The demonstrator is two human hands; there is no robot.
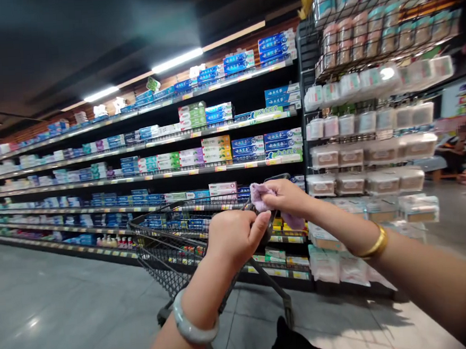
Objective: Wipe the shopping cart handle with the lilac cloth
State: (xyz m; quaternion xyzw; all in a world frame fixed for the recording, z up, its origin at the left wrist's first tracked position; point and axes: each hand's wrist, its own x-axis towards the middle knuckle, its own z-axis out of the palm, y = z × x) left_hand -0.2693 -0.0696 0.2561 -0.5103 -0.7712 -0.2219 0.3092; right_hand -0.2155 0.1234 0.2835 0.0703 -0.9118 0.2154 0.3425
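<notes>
A black wire shopping cart (163, 240) stands in front of me in a shop aisle. My left hand (235, 235) is closed around the cart's handle bar. My right hand (286, 196) is closed on a pink cloth (258, 193) and presses it against the handle just beyond my left hand. A pale bangle sits on my left wrist and a gold bangle on my right wrist.
Long shelves (135, 149) of boxed toothpaste run along the left and far side of the aisle. A wire rack (375, 148) of small packaged goods stands at the right. Grey tiled floor (66, 303) spreads to the left. A person is partly visible at the far right.
</notes>
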